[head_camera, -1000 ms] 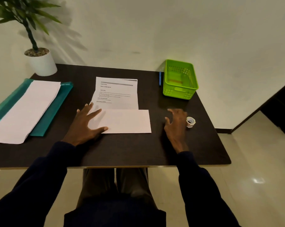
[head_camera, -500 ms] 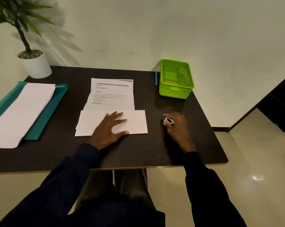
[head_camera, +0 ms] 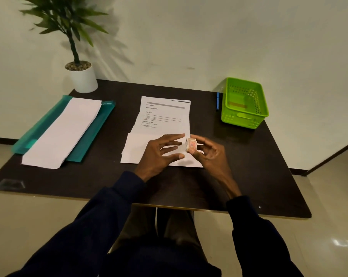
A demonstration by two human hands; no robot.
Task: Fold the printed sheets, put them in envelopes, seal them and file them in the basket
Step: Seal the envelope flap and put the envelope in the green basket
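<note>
White envelope is lying loose on the table under both hands, in front of the sheet, so a hard tug at the roll is likely risking a skewed or creased seal. Right hand is pinching the small roll between thumb and curled fingers just above the envelope. Left hand is gripping nothing, fingers spread loosely toward the roll, contact unclear.
</note>
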